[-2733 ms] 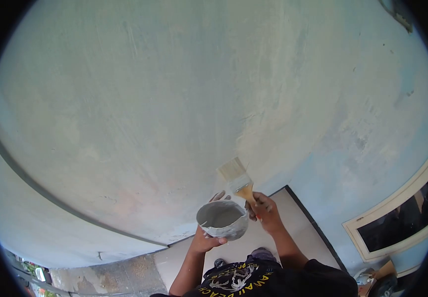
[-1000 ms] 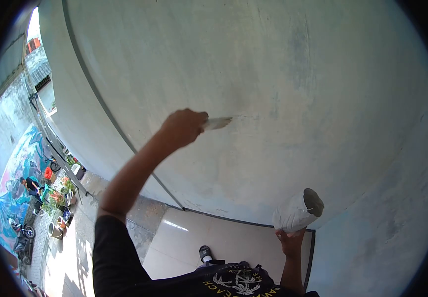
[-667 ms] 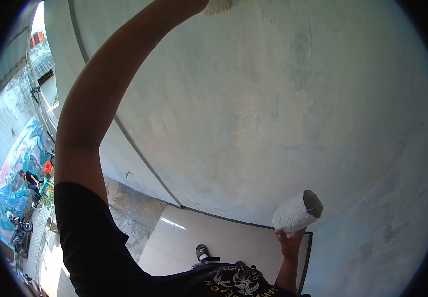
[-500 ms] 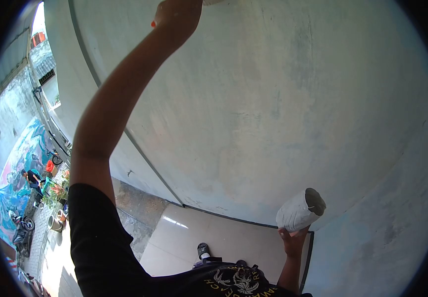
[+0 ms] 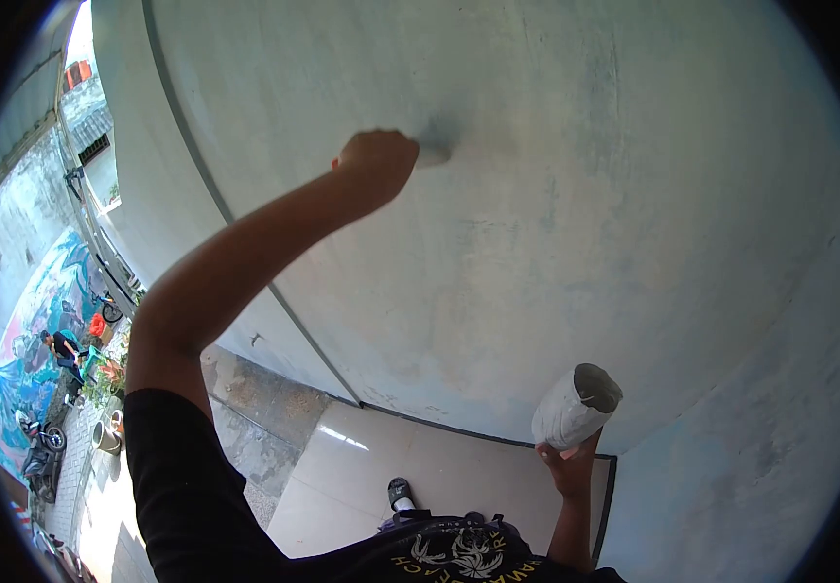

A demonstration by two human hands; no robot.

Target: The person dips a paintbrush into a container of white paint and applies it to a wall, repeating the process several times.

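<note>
- Right grip (image 5: 376, 167): my fist closed round a paintbrush (image 5: 432, 154), bristles blurred, pressed to the wall (image 5: 576, 194) just beyond it.
- Left grip (image 5: 568, 466): clasping the paint cup (image 5: 576, 406) from below, tilted, near the wall.

Wall (image 5: 576, 214) fills the view: matt plaster, chalky pale paint, patchy and streaked, with blue-grey showing through. The brush (image 5: 433, 154) in the left hand (image 5: 376, 170) is a blur, with pale bristles against the wall and no finish to read. The bowl (image 5: 566, 416) in the right hand (image 5: 566, 468) is caked outside in dried whitish paint, rough and crusty, its material hidden. The floor tile (image 5: 362, 466) is smooth and glossy, catching a bright glint. Beside it, the concrete (image 5: 245, 389) is coarse, speckled and dull. A dark, smooth strip (image 5: 439, 425) edges the wall's foot. The sleeve (image 5: 177, 486) is soft matt black cloth. The shirt (image 5: 459, 559) is black cloth too, with a flat yellow-and-white print.
</note>
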